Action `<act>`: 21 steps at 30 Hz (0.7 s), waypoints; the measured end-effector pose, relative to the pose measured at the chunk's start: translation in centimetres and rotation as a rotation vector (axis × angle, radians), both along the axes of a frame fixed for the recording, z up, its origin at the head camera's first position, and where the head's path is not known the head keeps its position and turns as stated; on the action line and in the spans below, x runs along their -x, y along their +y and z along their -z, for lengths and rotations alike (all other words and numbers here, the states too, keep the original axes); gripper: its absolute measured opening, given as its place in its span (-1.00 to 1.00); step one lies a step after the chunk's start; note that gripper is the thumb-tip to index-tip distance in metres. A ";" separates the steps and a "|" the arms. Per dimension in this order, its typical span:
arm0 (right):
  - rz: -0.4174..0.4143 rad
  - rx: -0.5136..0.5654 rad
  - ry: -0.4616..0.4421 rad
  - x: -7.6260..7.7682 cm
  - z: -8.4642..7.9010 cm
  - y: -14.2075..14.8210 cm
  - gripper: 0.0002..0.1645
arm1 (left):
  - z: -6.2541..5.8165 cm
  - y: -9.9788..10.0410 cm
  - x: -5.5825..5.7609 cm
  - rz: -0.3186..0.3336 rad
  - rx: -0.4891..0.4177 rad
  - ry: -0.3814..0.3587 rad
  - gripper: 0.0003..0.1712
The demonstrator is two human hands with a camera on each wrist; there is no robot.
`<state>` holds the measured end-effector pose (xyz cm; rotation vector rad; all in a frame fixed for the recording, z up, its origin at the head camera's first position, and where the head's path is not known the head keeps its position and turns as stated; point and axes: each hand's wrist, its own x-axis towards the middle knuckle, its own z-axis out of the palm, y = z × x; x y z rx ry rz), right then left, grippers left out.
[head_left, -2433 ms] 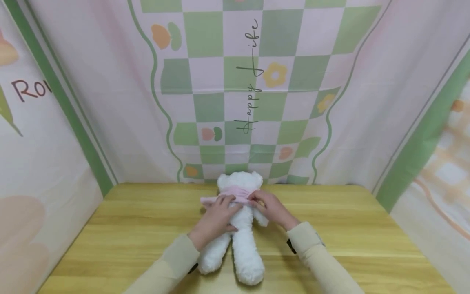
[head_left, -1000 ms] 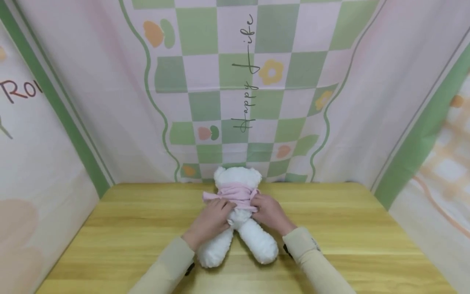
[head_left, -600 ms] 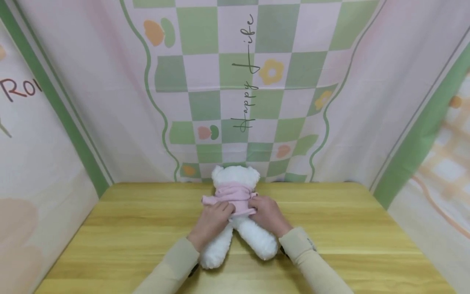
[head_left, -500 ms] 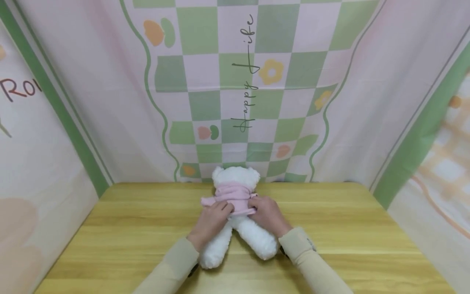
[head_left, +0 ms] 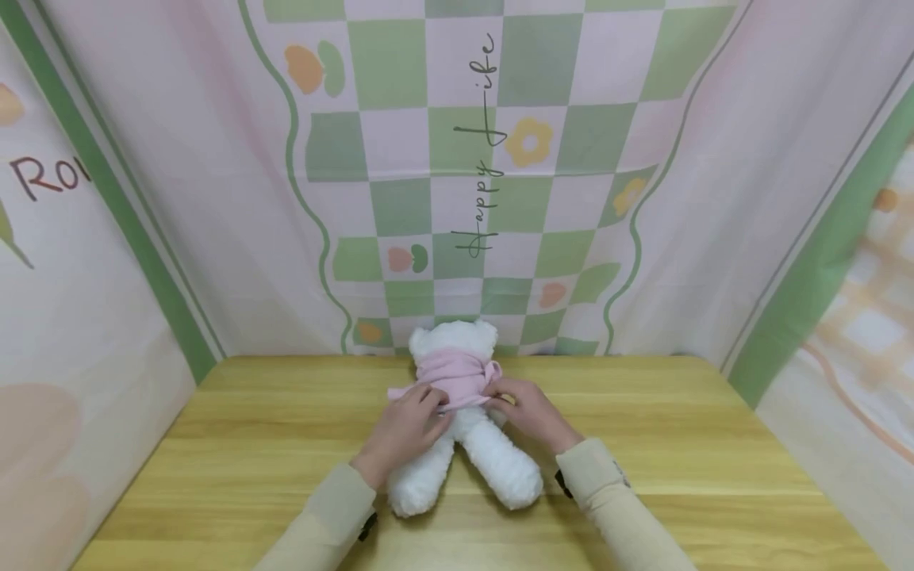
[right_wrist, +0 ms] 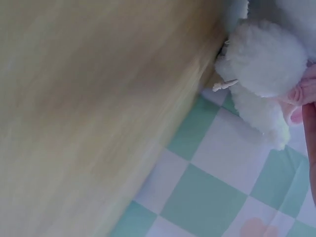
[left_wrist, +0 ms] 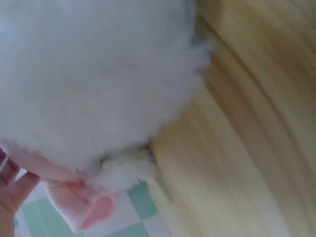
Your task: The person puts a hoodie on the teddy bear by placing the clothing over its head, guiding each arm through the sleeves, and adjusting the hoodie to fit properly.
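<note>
A white plush bear [head_left: 500, 468] lies on the table with its head toward the back wall and its legs spread toward me. Its pink doll shirt [head_left: 453, 371] is gathered in folds across the upper body. At the hem's left side, my left hand [head_left: 403, 428] grips the cloth. My right hand [head_left: 528, 408] pinches the hem on the other side. An empty-looking pink sleeve [left_wrist: 91, 210] sticks out in the left wrist view, beside white fur [left_wrist: 98, 79]. In the right wrist view, a plush arm [right_wrist: 269, 59] hangs by the shirt, with fingers [right_wrist: 310, 143] at the right edge.
The wooden table [head_left: 678, 444] extends on both sides of the bear. A green-and-white checked cloth [head_left: 464, 143] hangs directly behind the table's back edge. More printed cloth [head_left: 107, 317] closes off the left side, and another panel stands at the right.
The shirt has come further down the bear's back, and the bear's legs have spread apart. In the last half second the hem has risen slightly and my right hand has shifted a little right.
</note>
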<state>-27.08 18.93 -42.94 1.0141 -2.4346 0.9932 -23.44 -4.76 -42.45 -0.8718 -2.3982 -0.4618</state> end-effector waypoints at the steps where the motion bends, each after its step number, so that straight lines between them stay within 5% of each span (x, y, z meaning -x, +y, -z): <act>1: -0.013 0.009 0.004 0.0 0.0 0.0 -0.94 | 0.0 0.1 0.0 -0.013 -0.012 -0.027 -0.84; 6: -0.014 -0.009 0.038 -0.2 0.0 -0.5 -0.93 | -0.3 0.7 0.2 -0.077 -0.068 -0.147 -0.85; 11: 0.041 -0.008 0.071 -0.7 -0.3 -1.1 -0.89 | -0.7 1.0 0.3 -0.091 -0.087 -0.179 -0.83; 14: 0.061 0.040 0.051 -0.9 -0.5 -1.3 -0.92 | -0.4 1.0 0.3 -0.102 -0.047 -0.104 -0.68; 19: 0.007 0.091 -0.022 -0.9 -0.8 -1.4 -0.93 | 0.2 0.9 0.0 -0.133 0.054 0.164 -0.50; 21: -0.006 0.112 -0.065 -0.9 -0.8 -1.4 -0.92 | 0.2 0.8 -0.1 -0.131 0.088 0.219 -0.46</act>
